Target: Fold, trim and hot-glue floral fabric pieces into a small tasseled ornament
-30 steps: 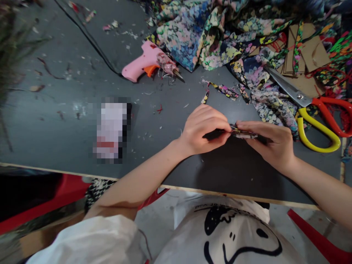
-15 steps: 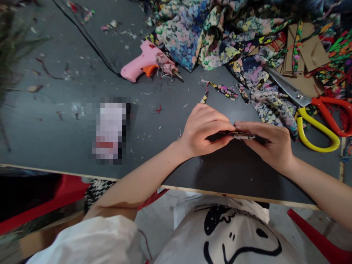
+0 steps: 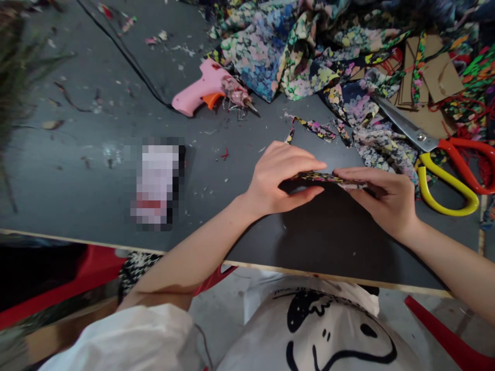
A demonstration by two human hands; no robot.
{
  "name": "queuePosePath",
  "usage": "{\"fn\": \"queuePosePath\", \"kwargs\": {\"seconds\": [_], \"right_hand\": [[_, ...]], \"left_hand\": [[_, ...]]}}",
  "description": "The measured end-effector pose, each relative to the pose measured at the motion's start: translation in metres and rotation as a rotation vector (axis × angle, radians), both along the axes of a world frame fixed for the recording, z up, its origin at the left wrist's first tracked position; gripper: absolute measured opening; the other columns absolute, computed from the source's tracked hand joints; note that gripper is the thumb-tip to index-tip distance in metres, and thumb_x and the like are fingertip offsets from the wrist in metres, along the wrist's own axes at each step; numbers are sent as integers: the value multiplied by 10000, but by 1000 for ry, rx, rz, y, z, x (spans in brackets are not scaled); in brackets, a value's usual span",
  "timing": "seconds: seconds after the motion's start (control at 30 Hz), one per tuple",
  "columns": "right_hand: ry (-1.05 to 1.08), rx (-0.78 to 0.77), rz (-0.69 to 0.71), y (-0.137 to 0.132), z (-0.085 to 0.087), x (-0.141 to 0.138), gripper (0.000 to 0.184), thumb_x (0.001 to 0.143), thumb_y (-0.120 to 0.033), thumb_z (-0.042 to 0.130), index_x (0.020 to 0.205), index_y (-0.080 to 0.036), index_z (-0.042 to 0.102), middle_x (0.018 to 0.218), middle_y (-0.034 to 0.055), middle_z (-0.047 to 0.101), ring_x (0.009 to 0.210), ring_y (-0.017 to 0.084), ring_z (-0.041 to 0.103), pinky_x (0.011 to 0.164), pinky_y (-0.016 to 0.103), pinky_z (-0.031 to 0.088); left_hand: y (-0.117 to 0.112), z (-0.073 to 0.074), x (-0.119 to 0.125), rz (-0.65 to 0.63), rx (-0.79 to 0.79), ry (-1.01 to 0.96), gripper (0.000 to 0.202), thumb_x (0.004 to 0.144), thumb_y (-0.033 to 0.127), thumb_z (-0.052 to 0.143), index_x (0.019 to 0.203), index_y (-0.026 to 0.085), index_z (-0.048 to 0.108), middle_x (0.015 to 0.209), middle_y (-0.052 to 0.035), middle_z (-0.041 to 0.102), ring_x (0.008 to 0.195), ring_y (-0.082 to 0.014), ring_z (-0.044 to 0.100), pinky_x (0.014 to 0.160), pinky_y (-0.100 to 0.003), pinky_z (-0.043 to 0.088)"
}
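Between my hands is a thin, flat piece covered in dark floral fabric (image 3: 319, 177), seen almost edge-on. My right hand (image 3: 390, 198) pinches its right end between thumb and fingers. Around its left end, my left hand (image 3: 276, 178) has thumb and fingers spread apart; whether its palm touches the piece is hidden. Just beyond the left hand lie narrow floral fabric scraps (image 3: 315, 128). Scissors (image 3: 435, 147) with one red and one yellow handle rest to the right of my right hand.
A pink glue gun (image 3: 203, 87) with an orange trigger lies behind my left hand, its cord (image 3: 127, 62) running to the back left. A blurred-out phone-like object (image 3: 157, 180) is at left. Floral cloth (image 3: 266, 46) and brown cardboard pieces (image 3: 441, 74) heap at the back right.
My left thumb and fingers have parted from their pinch on the piece, showing more of its floral edge. The right hand keeps hold and has shifted slightly right.
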State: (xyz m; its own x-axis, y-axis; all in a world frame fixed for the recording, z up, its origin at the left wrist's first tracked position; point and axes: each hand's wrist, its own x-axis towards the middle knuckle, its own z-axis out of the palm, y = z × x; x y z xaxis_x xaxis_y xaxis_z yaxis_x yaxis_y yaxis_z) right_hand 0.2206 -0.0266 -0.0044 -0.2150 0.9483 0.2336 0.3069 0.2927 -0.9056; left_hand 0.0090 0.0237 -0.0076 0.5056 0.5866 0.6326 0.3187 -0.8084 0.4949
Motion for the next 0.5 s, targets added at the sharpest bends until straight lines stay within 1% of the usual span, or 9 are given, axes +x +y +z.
{"fn": "queuePosePath", "kwargs": {"seconds": [0.07, 0.1, 0.17, 0.27, 0.4, 0.5], "right_hand": [[-12, -23, -15, 1, -1, 1, 204, 815, -134, 616, 964, -229, 718, 1000, 29, 740, 951, 176, 696, 840, 285, 570], [-35, -8, -17, 3, -1, 2, 192, 817, -140, 614, 953, -228, 717, 997, 30, 740, 939, 178, 698, 825, 290, 568], [-112, 86, -15, 6, -1, 4, 147, 814, -162, 625, 913, -226, 712, 971, 37, 740, 907, 186, 696, 817, 327, 550], [-217, 245, -16, 12, 0, 5, 112, 786, -189, 667, 892, -217, 691, 934, 54, 720, 902, 203, 665, 830, 386, 497], [-261, 275, 32, 15, 0, 5, 104, 784, -192, 662, 877, -238, 668, 886, 39, 690, 839, 192, 637, 770, 378, 476], [-272, 310, 51, 14, 1, 4, 78, 798, -182, 641, 841, -246, 657, 837, 25, 684, 769, 172, 622, 721, 361, 468]], "left_hand": [[3, -1, -2, -4, -63, -6, 114, 795, 297, 680, 846, 198, 652, 789, -17, 720, 717, -136, 665, 705, -293, 457], [4, -2, -3, -8, -86, -8, 83, 798, 279, 678, 808, 200, 653, 766, -10, 719, 697, -130, 660, 699, -290, 455], [5, -3, -3, -18, -101, -5, 73, 805, 264, 673, 767, 206, 650, 734, -1, 717, 664, -120, 649, 689, -285, 450], [4, -4, -2, -34, -88, 28, 100, 815, 283, 658, 750, 209, 644, 710, 2, 710, 637, -114, 636, 681, -287, 443], [3, -5, 0, -34, -78, 115, 132, 835, 315, 617, 743, 224, 638, 719, 12, 710, 645, -111, 634, 699, -289, 448], [3, -6, 0, -46, -49, 128, 121, 833, 304, 614, 743, 224, 628, 722, 18, 707, 645, -108, 625, 702, -289, 440]]}}
